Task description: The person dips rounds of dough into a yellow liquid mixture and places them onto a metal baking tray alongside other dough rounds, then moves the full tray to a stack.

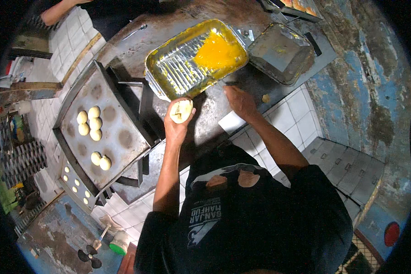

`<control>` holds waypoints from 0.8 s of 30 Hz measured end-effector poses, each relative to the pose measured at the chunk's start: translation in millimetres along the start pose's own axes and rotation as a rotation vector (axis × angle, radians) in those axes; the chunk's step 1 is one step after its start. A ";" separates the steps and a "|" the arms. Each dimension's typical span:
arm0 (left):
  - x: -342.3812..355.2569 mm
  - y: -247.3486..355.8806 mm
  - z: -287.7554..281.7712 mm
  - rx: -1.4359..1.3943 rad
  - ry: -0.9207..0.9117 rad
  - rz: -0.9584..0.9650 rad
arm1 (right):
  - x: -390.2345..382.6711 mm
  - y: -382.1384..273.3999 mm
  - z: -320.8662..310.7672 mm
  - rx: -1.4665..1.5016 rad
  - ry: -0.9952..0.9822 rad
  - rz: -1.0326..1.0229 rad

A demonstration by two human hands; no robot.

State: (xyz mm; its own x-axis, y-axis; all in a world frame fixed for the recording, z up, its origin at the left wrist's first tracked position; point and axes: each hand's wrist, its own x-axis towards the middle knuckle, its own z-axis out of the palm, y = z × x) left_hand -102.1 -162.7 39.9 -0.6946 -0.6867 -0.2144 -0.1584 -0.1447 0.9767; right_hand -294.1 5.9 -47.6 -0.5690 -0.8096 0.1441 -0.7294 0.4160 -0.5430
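A flattened round of pale dough [181,112] rests in my left hand [176,130], whose fingers curl round its edge. A small yellowish-brown smear shows on the dough's face. Just beyond it lies a ridged, silvery rectangular tray [151,86], with a glossy yellow paste [221,51] pooled at its right end and smeared along its sides. To the right, near the tray's close edge, my right hand [240,101] is closed; a thin dark tip shows by its fingers, but what it grips is too small to name.
At left a large metal baking tray [80,148] carries several dough balls [95,123]. A lower tray [77,188] holds more. An empty dark pan [278,54] sits at right, a spoon [134,32] far left on the table. Another person's arm [59,11] shows at top left.
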 end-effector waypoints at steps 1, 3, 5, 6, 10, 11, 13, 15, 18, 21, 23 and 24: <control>10.5 -9.3 -3.6 -0.025 -0.013 0.014 | 12.1 -12.7 -20.9 -0.107 0.015 0.007; 34.7 -18.1 -6.4 0.198 -0.019 0.172 | 36.8 -15.4 -31.6 -0.204 -0.044 0.092; 51.3 -18.3 -6.7 0.209 -0.024 0.178 | 62.3 -22.4 -31.9 -0.292 -0.135 0.170; 57.6 -16.5 -8.2 0.218 -0.024 0.181 | 70.0 -19.9 -26.8 -0.344 -0.155 0.167; 72.8 -8.4 -12.9 0.233 0.074 0.210 | 90.9 -5.4 4.3 -0.393 -0.210 0.159; 75.9 -8.5 -16.1 0.212 0.082 0.185 | 95.1 -1.5 11.1 -0.368 -0.214 0.161; 81.5 -9.2 -22.9 0.170 0.093 0.135 | 103.6 7.9 23.1 -0.419 -0.323 0.192; 88.1 -21.7 -30.7 0.160 0.112 0.109 | 112.7 9.4 23.7 -0.199 -0.391 0.257; 94.8 -40.8 -36.0 0.060 0.090 0.074 | 119.9 6.4 -1.0 0.402 -0.422 0.399; 102.7 -51.1 -21.9 0.046 0.081 0.108 | 110.4 -27.9 -26.5 0.575 -0.388 0.391; 106.2 -41.9 -4.4 0.222 0.151 0.141 | 97.2 -51.3 -31.1 0.480 -0.305 0.223; 109.3 -43.2 5.8 0.259 0.177 0.144 | 88.8 -67.6 -30.5 0.266 -0.213 0.101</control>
State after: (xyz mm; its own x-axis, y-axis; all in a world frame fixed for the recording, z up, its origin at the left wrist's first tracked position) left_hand -175.2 -227.3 -25.8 -0.5938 -0.8032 -0.0472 -0.2559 0.1329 0.9575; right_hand -306.9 -81.5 27.1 -0.5207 -0.8498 -0.0814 -0.5331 0.3981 -0.7465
